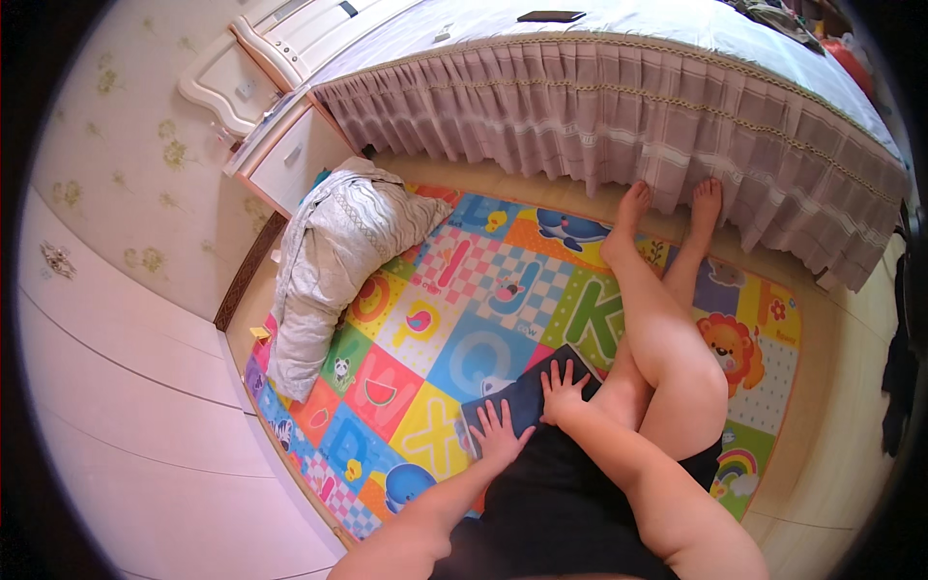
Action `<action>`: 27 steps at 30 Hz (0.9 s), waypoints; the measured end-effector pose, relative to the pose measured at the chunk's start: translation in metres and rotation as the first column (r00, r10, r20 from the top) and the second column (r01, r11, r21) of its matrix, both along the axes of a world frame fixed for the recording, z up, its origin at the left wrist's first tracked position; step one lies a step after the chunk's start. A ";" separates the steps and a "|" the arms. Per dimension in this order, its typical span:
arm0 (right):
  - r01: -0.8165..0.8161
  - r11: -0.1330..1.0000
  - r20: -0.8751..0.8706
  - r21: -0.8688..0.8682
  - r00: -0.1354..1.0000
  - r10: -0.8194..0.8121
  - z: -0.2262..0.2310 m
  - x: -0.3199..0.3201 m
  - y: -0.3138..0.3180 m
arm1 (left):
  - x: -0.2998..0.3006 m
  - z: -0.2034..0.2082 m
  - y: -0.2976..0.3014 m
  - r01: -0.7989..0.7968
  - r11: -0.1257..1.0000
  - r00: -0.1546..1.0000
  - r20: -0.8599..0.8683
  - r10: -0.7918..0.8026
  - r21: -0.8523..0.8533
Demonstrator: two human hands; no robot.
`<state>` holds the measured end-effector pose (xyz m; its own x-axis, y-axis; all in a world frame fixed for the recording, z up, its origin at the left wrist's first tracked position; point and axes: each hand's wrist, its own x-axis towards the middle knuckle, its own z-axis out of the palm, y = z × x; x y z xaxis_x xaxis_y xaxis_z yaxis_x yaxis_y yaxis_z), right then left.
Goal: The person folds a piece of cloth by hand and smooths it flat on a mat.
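Note:
A flat, dark blue thing [523,399], shaped like a book or folder with a pale edge, lies tilted on the play mat by my lap. My left hand [500,437] rests flat on its near left part, fingers spread. Further right, my right hand [563,389] also lies on it with its fingers apart. Both palms face down and neither hand grips anything. My black clothing partly hides the lower edge of the dark blue thing.
The colourful play mat [495,356] spreads beneath me, and my bare legs stretch across its right side. A bundled grey-white quilt [324,266] lies on its left. Beyond stand a skirted bed [541,106] and a bedside cabinet [295,159]. White cabinet fronts [135,387] line the left.

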<state>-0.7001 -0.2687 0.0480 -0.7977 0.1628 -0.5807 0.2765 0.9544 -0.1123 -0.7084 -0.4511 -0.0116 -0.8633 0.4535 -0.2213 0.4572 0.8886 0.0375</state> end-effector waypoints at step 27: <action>0.200 0.958 -0.404 -0.204 0.874 -0.269 -0.035 -0.062 0.053 | -0.134 0.009 0.088 -0.226 0.973 0.969 0.112 0.220 0.048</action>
